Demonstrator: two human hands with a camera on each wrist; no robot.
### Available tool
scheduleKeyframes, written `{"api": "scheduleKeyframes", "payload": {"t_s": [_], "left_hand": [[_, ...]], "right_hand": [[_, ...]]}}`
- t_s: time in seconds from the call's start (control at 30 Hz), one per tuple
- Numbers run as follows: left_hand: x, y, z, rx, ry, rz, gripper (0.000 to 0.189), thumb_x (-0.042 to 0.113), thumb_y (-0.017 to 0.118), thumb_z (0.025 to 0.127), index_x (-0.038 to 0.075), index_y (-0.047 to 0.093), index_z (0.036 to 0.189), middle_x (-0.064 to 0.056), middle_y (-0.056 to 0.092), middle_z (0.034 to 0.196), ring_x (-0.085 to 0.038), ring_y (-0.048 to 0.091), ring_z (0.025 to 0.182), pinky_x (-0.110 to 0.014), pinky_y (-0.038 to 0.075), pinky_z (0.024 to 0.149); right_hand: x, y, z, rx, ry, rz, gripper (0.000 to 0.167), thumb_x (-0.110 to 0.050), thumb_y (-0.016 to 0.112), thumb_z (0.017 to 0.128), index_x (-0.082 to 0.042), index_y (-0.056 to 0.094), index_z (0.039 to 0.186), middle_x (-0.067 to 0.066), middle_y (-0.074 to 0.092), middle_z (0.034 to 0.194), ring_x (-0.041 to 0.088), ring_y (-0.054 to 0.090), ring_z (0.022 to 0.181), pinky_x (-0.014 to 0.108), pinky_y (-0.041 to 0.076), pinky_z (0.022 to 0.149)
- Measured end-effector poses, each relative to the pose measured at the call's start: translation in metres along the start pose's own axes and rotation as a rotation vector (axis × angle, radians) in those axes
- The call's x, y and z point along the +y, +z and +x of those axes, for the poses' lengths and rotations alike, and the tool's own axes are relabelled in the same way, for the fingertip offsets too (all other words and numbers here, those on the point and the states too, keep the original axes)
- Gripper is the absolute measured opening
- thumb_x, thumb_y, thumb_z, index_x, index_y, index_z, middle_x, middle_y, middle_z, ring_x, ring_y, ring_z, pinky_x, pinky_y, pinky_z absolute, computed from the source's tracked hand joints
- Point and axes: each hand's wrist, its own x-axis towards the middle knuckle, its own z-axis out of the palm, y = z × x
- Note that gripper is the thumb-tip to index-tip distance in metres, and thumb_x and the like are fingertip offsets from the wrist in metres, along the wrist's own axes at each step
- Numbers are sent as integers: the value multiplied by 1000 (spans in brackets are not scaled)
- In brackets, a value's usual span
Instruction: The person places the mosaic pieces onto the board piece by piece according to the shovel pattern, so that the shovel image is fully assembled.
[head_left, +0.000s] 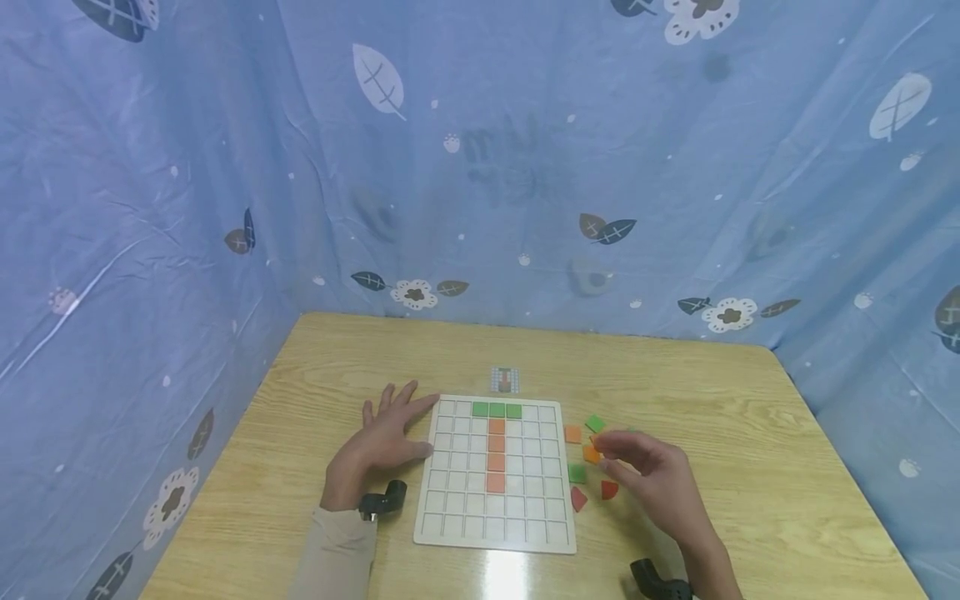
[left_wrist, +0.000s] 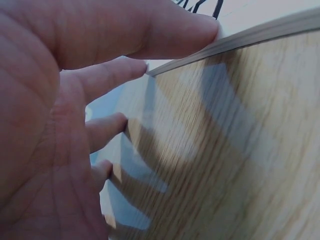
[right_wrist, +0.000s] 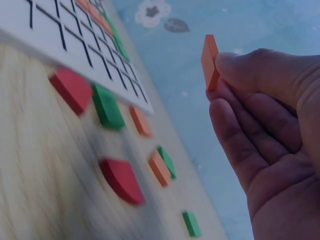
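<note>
A white grid board (head_left: pixel 495 547) lies on the table, with a row of green square tiles (head_left: pixel 497 410) at its far side and a column of orange square tiles (head_left: pixel 496 444) running toward me from the middle of that row. My left hand (head_left: pixel 384 440) rests at the board's left edge, fingers spread, thumb and index fingertip touching the rim. To the right of the board, my right hand (head_left: pixel 660 479) pinches an orange square tile (right_wrist: pixel 209 62) between thumb and fingertips, raised above the table in the right wrist view.
Several loose pieces lie right of the board: green tiles (head_left: pixel 577 473), orange tiles (head_left: pixel 573 434) and red rounded wedges (head_left: pixel 609 490). Beyond the board's far edge lies a small picture card (head_left: pixel 506 380). A blue patterned curtain (head_left: pixel 525 192) hangs around the wooden table (head_left: pixel 750 467).
</note>
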Motion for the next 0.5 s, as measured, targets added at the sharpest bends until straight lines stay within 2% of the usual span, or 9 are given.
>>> {"api": "scheduleKeyframes", "payload": {"t_s": [0.2, 0.43, 0.5], "left_hand": [[0, 0, 0, 1, -1, 10, 89, 21, 82, 85, 21, 48, 167, -21, 15, 183, -55, -8, 167, -81, -13, 126], [-1, 0, 1, 2, 1, 13, 88, 20, 81, 85, 21, 49, 167, -22, 15, 183, -55, -8, 168, -82, -12, 126], [-1, 0, 1, 2, 2, 13, 88, 20, 81, 85, 20, 49, 167, -22, 15, 183, -55, -8, 168, -82, -12, 126]], "right_hand": [[-5, 19, 2, -47, 15, 51, 28, -9, 85, 94, -14, 80, 122, 5, 84, 117, 10, 78, 110, 19, 60, 100], [-9, 38, 6, -85, -41, 100, 25, -8, 85, 93, -12, 81, 118, 7, 83, 115, 11, 78, 110, 22, 61, 101], [-10, 43, 7, -95, -31, 109, 24, -10, 86, 93, -13, 81, 117, 5, 83, 115, 11, 78, 111, 21, 59, 102]]}}
